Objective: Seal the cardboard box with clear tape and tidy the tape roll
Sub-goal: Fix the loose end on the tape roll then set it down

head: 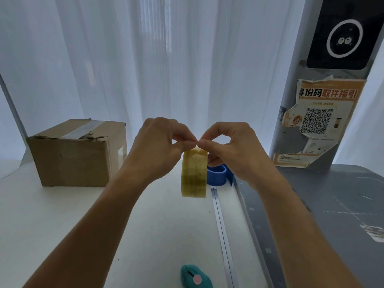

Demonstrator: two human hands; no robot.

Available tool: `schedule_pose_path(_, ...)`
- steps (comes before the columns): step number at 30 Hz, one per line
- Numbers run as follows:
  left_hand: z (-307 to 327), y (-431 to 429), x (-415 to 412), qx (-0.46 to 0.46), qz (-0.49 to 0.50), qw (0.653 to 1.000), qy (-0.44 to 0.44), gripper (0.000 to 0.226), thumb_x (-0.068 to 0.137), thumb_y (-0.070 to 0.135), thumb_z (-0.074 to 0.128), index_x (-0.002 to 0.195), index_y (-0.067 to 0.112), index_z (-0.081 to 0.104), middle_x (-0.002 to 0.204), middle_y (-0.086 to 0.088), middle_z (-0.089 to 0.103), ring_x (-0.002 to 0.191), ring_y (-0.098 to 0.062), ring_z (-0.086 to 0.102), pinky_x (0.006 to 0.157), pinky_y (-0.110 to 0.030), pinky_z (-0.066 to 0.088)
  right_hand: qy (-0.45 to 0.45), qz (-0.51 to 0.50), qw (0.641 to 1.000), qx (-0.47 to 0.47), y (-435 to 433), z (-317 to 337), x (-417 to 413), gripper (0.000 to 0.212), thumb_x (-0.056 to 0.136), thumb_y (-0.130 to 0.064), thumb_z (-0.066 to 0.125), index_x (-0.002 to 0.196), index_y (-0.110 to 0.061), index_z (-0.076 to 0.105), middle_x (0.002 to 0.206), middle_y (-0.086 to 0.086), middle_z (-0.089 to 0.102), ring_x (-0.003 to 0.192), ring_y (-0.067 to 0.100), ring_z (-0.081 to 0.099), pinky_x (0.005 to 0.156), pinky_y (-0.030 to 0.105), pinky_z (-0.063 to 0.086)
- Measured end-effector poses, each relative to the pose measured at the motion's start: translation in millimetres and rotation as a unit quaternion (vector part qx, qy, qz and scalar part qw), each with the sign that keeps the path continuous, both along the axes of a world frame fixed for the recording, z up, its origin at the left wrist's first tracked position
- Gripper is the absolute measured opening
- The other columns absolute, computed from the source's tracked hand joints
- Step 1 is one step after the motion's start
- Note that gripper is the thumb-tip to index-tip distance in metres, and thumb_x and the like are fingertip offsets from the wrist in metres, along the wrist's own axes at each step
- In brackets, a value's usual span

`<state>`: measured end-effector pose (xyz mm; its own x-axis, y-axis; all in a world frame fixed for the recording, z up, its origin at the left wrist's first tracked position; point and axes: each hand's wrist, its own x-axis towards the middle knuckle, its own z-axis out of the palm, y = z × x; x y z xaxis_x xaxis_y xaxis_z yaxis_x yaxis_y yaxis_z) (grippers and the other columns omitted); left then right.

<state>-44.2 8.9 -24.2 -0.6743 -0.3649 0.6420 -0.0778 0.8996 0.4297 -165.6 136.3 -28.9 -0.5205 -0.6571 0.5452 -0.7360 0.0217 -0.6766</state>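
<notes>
A yellowish clear tape roll (pixel 194 173) hangs edge-on in the air over the white table, held at its top. My left hand (pixel 161 148) and my right hand (pixel 230 149) both pinch the roll's top edge, their fingertips meeting there. The cardboard box (pixel 74 156) stands at the left on the table, well apart from my hands. A strip of clear tape (pixel 87 128) runs along its top seam, and the top flaps look torn and uneven at the front edge.
A blue tape dispenser (pixel 218 174) sits just behind the roll. A teal box cutter (pixel 195 278) lies near the front edge. A grey scale platform with ruler marks (pixel 324 208) fills the right side, and its post (pixel 324 113) carries a poster. White curtains hang behind.
</notes>
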Motion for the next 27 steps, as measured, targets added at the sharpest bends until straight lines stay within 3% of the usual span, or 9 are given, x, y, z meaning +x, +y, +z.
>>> schedule_pose_path(2,0.5,-3.5,0.9,0.045,-0.02,0.999,-0.024,0.008,0.086,0.025,0.074,0.091,0.025,0.08,0.077,0.019,0.071,0.076,0.002,0.067,0.071,-0.011,0.048,-0.015,0.015,1.0,-0.001,0.9,0.4,0.9,0.007,0.083,-0.027,0.075,0.083,-0.021,0.07,0.082,-0.006,0.071,0.063,0.015,0.073,0.063,0.027,0.062)
schedule_pose_path(4,2.9,-7.5,4.2,0.157,-0.06,0.985,-0.045,0.012,0.088,0.025,0.071,0.095,0.023,0.081,0.081,0.012,0.077,0.081,-0.002,0.072,0.071,-0.02,0.059,-0.029,0.02,0.999,-0.004,1.0,-0.4,1.6,0.007,0.084,-0.023,0.075,0.081,-0.019,0.069,0.08,-0.009,0.069,0.059,0.012,0.072,0.054,0.019,0.057)
schedule_pose_path(8,7.4,-8.9,9.8,0.299,-0.044,0.953,-0.003,0.025,0.098,0.037,0.054,0.101,0.022,0.074,0.093,0.003,0.075,0.082,-0.005,0.073,0.062,-0.025,0.062,-0.077,-0.001,0.997,-0.019,0.9,-4.4,-1.2,0.006,0.083,-0.02,0.075,0.082,-0.017,0.071,0.083,-0.006,0.069,0.06,0.013,0.071,0.054,0.017,0.055)
schedule_pose_path(10,9.2,-9.1,11.9,0.326,-0.006,0.945,-0.03,0.039,0.098,0.047,0.047,0.096,0.016,0.071,0.092,-0.004,0.073,0.077,-0.013,0.074,0.065,-0.032,0.063,-0.095,-0.014,0.995,-0.034,1.7,-4.4,-2.4,0.006,0.083,-0.02,0.075,0.084,-0.015,0.072,0.085,-0.004,0.071,0.06,0.015,0.072,0.057,0.021,0.059)
schedule_pose_path(14,5.1,-3.4,9.6,0.364,-0.02,0.907,-0.209,0.068,0.09,0.069,0.038,0.09,0.011,0.074,0.084,-0.002,0.079,0.082,-0.019,0.076,0.082,-0.038,0.061,-0.088,-0.03,0.994,-0.054,0.5,-4.0,-4.8,0.004,0.084,-0.022,0.074,0.085,-0.019,0.072,0.087,-0.005,0.073,0.066,0.016,0.074,0.07,0.034,0.063)
schedule_pose_path(17,1.7,-1.0,3.6,0.404,-0.057,0.895,-0.183,0.06,0.096,0.06,0.038,0.096,0.011,0.073,0.085,-0.002,0.079,0.08,-0.019,0.075,0.09,-0.042,0.058,-0.066,-0.028,0.996,-0.05,-1.9,-5.0,-4.3,0.003,0.083,-0.027,0.076,0.081,-0.027,0.073,0.085,-0.009,0.074,0.075,0.016,0.074,0.08,0.04,0.061)
schedule_pose_path(21,1.5,-2.3,1.2,0.463,-0.061,0.874,-0.134,0.055,0.1,0.054,0.039,0.101,0.009,0.07,0.095,-0.008,0.077,0.087,-0.028,0.073,0.088,-0.047,0.058,-0.074,0.014,0.996,-0.036,-0.8,-3.3,-1.4,0.004,0.081,-0.023,0.077,0.083,-0.021,0.074,0.085,-0.003,0.075,0.07,0.016,0.075,0.077,0.037,0.062)
schedule_pose_path(27,-0.8,3.0,-2.9,0.411,-0.008,0.899,-0.15,0.045,0.099,0.046,0.047,0.123,0.011,0.058,0.117,-0.007,0.066,0.103,-0.028,0.066,0.09,-0.044,0.057,-0.023,0.048,0.998,0.038,-3.9,-8.6,0.9,0.007,0.079,-0.024,0.079,0.084,-0.022,0.074,0.103,-0.004,0.07,0.08,0.018,0.073,0.083,0.038,0.061)
